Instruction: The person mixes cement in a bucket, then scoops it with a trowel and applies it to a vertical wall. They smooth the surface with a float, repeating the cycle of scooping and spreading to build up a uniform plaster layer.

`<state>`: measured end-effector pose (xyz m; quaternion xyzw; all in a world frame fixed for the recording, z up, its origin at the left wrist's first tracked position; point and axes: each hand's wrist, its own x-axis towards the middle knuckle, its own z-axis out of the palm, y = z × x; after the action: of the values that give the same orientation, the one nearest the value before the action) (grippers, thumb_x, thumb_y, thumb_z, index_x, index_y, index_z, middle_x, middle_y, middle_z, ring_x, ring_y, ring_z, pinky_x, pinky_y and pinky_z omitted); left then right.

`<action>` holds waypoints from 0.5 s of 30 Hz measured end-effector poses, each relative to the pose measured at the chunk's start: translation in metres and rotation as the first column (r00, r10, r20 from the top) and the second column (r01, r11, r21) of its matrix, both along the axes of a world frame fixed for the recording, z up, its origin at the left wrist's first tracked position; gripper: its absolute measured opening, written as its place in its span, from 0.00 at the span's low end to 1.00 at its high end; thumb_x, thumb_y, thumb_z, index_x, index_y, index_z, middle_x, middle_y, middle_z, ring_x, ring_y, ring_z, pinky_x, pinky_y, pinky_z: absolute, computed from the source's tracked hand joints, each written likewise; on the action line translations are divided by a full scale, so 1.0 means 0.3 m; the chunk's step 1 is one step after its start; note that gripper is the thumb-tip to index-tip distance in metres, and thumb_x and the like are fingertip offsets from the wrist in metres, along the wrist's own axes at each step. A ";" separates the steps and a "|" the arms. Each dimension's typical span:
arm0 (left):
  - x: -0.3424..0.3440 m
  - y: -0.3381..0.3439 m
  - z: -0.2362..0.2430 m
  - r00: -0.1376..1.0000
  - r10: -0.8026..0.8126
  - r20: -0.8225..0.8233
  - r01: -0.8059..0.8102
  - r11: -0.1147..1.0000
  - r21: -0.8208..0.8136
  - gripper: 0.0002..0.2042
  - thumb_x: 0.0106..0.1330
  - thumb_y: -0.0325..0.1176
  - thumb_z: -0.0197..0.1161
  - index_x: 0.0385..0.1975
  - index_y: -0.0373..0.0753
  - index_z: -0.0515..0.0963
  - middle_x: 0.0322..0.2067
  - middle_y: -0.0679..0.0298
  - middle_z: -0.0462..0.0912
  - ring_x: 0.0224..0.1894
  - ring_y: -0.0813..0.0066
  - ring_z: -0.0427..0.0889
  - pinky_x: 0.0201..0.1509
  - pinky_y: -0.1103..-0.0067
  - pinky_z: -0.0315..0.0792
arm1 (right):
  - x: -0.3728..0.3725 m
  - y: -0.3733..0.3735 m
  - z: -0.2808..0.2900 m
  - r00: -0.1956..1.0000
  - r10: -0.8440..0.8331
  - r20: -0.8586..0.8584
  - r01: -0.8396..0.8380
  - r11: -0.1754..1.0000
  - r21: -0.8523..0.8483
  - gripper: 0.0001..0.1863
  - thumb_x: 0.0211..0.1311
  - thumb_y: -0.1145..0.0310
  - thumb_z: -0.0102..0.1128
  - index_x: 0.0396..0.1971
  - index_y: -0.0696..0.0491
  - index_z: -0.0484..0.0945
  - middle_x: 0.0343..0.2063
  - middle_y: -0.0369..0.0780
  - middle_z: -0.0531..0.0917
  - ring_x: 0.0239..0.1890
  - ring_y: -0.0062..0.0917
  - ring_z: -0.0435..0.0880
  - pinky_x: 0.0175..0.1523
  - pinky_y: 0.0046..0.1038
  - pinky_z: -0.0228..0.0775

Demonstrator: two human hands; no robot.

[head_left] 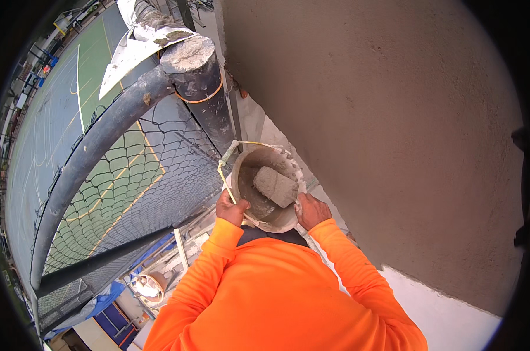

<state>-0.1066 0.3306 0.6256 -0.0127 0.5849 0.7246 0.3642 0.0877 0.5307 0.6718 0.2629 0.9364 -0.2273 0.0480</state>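
Both hands, L & R, arms bent, fingers closed on rim of mortar bucket by wall.

The wall is closing the right side, the pipe and netting are blocking the left; only a narrow gap around the bucket is staying free.

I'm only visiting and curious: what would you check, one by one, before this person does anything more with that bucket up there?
1. Left hand on the bucket rim: ok.
2. Right hand on the opposite rim: ok.
3. Grey lump sits inside the bucket: ok.
4. Yellow cord firmly tied to the bucket: cannot tell.
5. Wire fence stands beside the drop: ok.
6. Footing: cannot tell, hidden below the orange sleeves.
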 end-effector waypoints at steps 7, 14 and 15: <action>-0.075 -0.259 0.007 0.991 0.128 0.024 -0.120 0.971 -0.205 0.19 0.54 0.14 0.58 0.46 0.35 0.75 0.34 0.62 0.82 0.30 0.70 0.83 0.34 0.76 0.81 | -0.183 -0.193 -0.120 0.981 0.187 0.044 -0.177 0.969 -0.172 0.08 0.69 0.69 0.55 0.44 0.55 0.73 0.40 0.50 0.83 0.41 0.51 0.86 0.46 0.51 0.79; -0.136 -0.508 -0.024 0.963 0.267 -0.020 -0.259 0.911 -0.320 0.16 0.55 0.15 0.57 0.44 0.37 0.74 0.31 0.63 0.80 0.26 0.71 0.82 0.28 0.75 0.81 | -0.293 -0.223 -0.119 0.970 0.240 0.030 -0.225 0.941 -0.252 0.11 0.69 0.63 0.59 0.44 0.54 0.73 0.39 0.48 0.83 0.43 0.51 0.85 0.48 0.50 0.77; -0.142 -0.531 -0.034 0.950 0.312 -0.023 -0.304 0.906 -0.294 0.17 0.55 0.15 0.56 0.44 0.37 0.74 0.31 0.63 0.80 0.26 0.71 0.81 0.27 0.75 0.81 | -0.293 -0.192 -0.089 0.974 0.225 0.007 -0.218 0.949 -0.227 0.12 0.69 0.63 0.60 0.44 0.54 0.74 0.39 0.48 0.83 0.43 0.51 0.85 0.48 0.50 0.77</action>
<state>-0.1491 0.1715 0.6155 -0.1675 0.6722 0.6777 0.2464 -0.0003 0.4729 0.6449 0.1527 0.9273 -0.3207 0.1178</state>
